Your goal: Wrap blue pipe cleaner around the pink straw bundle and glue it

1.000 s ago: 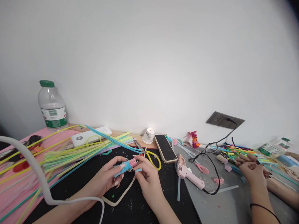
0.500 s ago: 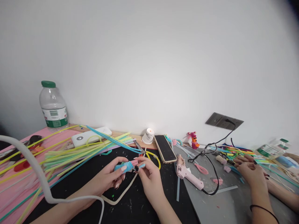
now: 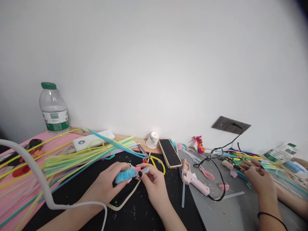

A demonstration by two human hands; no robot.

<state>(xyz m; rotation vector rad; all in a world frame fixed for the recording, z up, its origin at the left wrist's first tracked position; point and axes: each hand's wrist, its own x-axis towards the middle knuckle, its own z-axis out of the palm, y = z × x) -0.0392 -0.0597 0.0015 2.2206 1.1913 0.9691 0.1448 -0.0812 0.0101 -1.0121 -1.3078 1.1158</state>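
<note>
My left hand [image 3: 109, 181] is closed around a bundle wrapped in blue pipe cleaner [image 3: 125, 175], with pink stems [image 3: 137, 168] sticking out of its right end. My right hand [image 3: 152, 181] pinches the short blue pipe cleaner end [image 3: 145, 170] beside those pink stems. Both hands are above a black mat [image 3: 134, 215], close together. Behind the right hand lie pliers with orange handles [image 3: 145, 158] and a yellow pipe cleaner loop [image 3: 161, 163]. The inner fingers of both hands are partly hidden.
Loose pipe cleaners [image 3: 79, 160] spread at left near a bottle [image 3: 55, 110] and a white power bank [image 3: 92, 140]. A paper cup [image 3: 152, 140], phone [image 3: 170, 153] and pink glue gun [image 3: 193, 179] lie ahead and right. A white cable [image 3: 43, 179] crosses the front left. Another person's hands [image 3: 260, 178] work at right.
My left hand has turned and shifted its grip, so more of the blue-wrapped bundle shows. The right hand stays almost in place at the bundle's end.
</note>
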